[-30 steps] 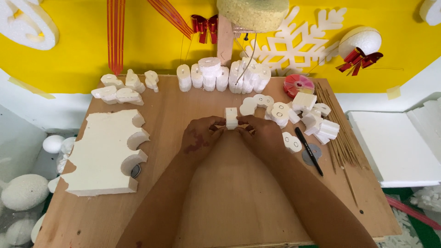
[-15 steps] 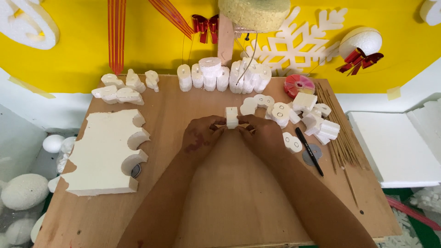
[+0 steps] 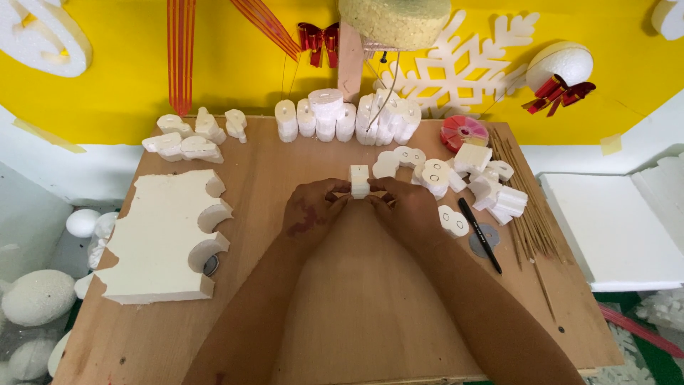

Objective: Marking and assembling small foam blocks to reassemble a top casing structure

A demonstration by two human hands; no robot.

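Note:
A small white foam piece (image 3: 360, 180) stands upright at the middle of the wooden table (image 3: 342, 314), pinched between both hands. My left hand (image 3: 312, 209) grips its left side with the fingertips. My right hand (image 3: 405, 207) grips its right side the same way. A thin wire (image 3: 380, 100) hangs down from above just behind the piece.
A large foam slab with scalloped cut-outs (image 3: 164, 235) lies at the left. Cut foam shapes stand in a row at the back (image 3: 345, 117) and in a heap at the right (image 3: 470, 178). A black pen (image 3: 479, 234), thin sticks (image 3: 527, 207), a red spool (image 3: 464, 132) lie at the right.

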